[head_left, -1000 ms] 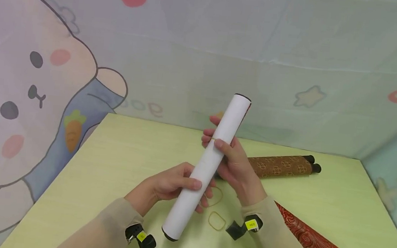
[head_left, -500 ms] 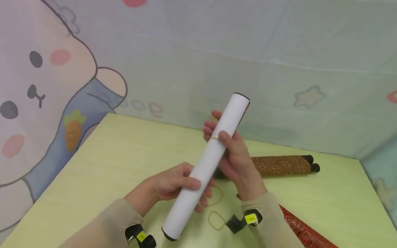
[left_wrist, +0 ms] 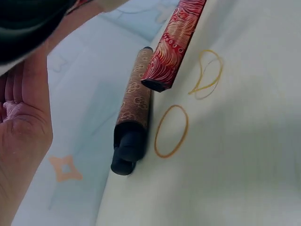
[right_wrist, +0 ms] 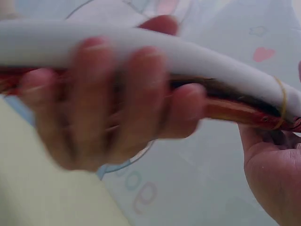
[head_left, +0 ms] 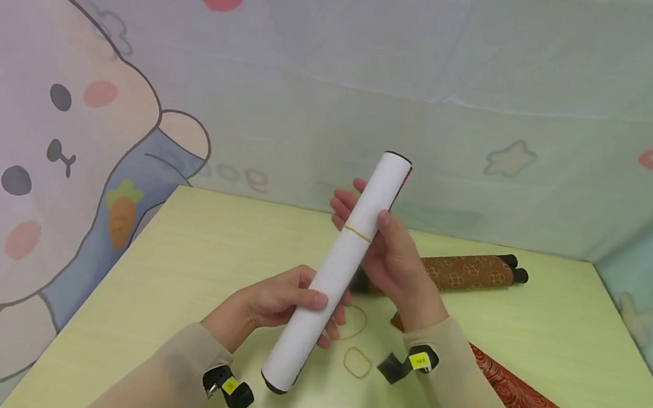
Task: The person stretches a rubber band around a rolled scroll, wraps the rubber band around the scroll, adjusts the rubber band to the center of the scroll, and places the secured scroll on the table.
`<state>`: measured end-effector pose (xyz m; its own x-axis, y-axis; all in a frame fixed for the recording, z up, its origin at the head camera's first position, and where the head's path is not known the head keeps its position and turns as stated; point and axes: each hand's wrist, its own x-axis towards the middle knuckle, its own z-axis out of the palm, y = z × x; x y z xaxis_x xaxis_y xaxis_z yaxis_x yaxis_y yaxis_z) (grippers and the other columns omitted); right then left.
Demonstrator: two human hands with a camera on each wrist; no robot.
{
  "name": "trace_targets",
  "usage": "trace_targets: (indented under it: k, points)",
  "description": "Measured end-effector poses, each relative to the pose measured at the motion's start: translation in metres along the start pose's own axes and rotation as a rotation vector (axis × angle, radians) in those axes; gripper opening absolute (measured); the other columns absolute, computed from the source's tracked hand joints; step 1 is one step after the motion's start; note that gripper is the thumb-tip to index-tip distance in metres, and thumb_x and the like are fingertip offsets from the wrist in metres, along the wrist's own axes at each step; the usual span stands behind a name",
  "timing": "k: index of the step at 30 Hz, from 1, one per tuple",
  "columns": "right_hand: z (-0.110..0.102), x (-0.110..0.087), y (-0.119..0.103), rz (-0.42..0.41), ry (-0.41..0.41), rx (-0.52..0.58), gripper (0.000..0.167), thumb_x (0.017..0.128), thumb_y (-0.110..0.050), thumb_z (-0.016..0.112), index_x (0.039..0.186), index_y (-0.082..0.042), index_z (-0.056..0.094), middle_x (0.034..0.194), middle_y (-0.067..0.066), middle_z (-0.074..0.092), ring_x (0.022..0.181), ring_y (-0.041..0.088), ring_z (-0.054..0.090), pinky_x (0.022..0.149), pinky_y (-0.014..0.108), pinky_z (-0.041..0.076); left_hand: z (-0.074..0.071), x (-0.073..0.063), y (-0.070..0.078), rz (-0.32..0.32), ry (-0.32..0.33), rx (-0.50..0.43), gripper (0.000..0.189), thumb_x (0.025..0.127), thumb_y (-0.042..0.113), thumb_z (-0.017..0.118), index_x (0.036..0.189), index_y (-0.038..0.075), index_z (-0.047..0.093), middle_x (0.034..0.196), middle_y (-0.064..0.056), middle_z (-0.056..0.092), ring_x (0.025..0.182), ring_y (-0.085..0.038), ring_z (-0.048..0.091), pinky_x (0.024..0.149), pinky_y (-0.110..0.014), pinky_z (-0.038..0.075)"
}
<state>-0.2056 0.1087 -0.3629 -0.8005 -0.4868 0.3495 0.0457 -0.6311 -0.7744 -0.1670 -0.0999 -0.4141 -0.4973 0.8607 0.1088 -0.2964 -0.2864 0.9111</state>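
Note:
A rolled scroll [head_left: 328, 275], white outside with a red patterned layer at its edge and black ends, slants up over the table. My left hand [head_left: 280, 298] grips its lower half, thumb on the front and fingers [right_wrist: 148, 80] curled round the back. A yellow rubber band [head_left: 357, 234] circles the roll above its middle. There my right hand [head_left: 394, 258] supports the roll from behind, its fingers [head_left: 343, 202] stretched out past the left side. The right thumb rests at the roll's right edge, off the band.
Two loose rubber bands, a near one [head_left: 358, 363] and a far one [head_left: 358, 323], lie on the pale table [head_left: 230, 234]. A brown flowered scroll [head_left: 466, 272] with black knobs lies behind the right hand. A red patterned roll [head_left: 542, 401] lies at right. Printed cloth [head_left: 315, 67] hangs behind.
My right thumb has slid from the front of the roll over the band to its right edge, leaving the band in plain sight. The left hand keeps its grip, nearly still.

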Motion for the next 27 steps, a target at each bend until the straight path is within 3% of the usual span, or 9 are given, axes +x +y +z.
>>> trace_targets:
  k: [5,11,19,23,27]
  points:
    - [0.001,0.012,-0.001,-0.022,0.048,0.08,0.1,0.08,-0.037,0.096,0.157,-0.003,0.042,0.138,0.011,0.068,0.128,0.019,0.067,0.115,0.034,0.049,0.001,0.001,-0.001,0.011,-0.013,-0.008,0.041,0.094,0.038,0.083,0.119,0.008,0.069,0.104,-0.003,0.077,0.092,-0.02,0.078,0.082,-0.045,0.065]
    - [0.006,0.001,0.014,-0.006,0.034,0.057,0.089,0.081,-0.037,0.095,0.15,-0.004,0.049,0.135,0.007,0.07,0.125,0.017,0.068,0.114,0.034,0.049,0.001,0.004,0.003,0.033,-0.014,0.003,0.041,0.094,0.039,0.083,0.117,0.007,0.07,0.104,-0.003,0.077,0.091,-0.02,0.078,0.082,-0.045,0.065]
    - [0.008,-0.01,0.015,0.031,-0.02,0.019,0.084,0.088,-0.038,0.09,0.154,-0.011,0.045,0.131,0.007,0.074,0.126,0.021,0.069,0.119,0.04,0.045,0.002,0.004,0.004,0.031,-0.023,-0.009,0.041,0.095,0.039,0.083,0.119,0.008,0.069,0.105,-0.004,0.077,0.091,-0.02,0.078,0.082,-0.045,0.065]
    - [0.003,-0.003,0.004,-0.02,0.001,0.064,0.09,0.087,-0.037,0.091,0.157,-0.008,0.04,0.132,0.008,0.072,0.126,0.021,0.068,0.115,0.037,0.049,0.003,0.003,0.0,0.004,-0.029,-0.018,0.039,0.095,0.038,0.083,0.119,0.01,0.07,0.105,-0.003,0.077,0.092,-0.019,0.078,0.082,-0.044,0.064]
    - [0.002,0.007,-0.003,-0.075,0.026,0.15,0.095,0.086,-0.025,0.093,0.159,-0.004,0.036,0.124,0.007,0.072,0.114,0.018,0.07,0.106,0.029,0.053,0.004,0.003,-0.002,0.01,-0.031,-0.012,0.039,0.096,0.038,0.082,0.119,0.01,0.07,0.105,-0.002,0.077,0.092,-0.019,0.078,0.081,-0.044,0.065]
